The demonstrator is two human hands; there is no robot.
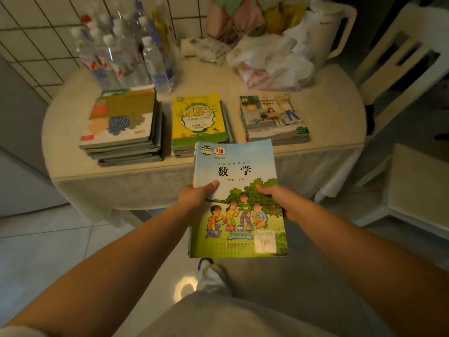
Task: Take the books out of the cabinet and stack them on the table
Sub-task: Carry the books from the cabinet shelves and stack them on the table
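I hold a math textbook (pixel 237 198) with a blue-and-green cover, face up, just in front of the round table (pixel 328 113). My left hand (pixel 194 197) grips its left edge with the thumb on the cover. My right hand (pixel 277 199) grips its right edge the same way. Three book stacks lie on the table: a tall stack (pixel 124 127) at the left, a stack topped by a yellow book (pixel 198 117) in the middle, and a low stack (pixel 273 117) at the right. The cabinet is out of view.
Several water bottles (pixel 126 49) stand at the table's back left. Plastic bags (pixel 269 62) and a white kettle (pixel 328 27) crowd the back right. A cream chair (pixel 398 69) stands right of the table. A tiled wall rises behind. My foot (pixel 209 273) is on the floor below.
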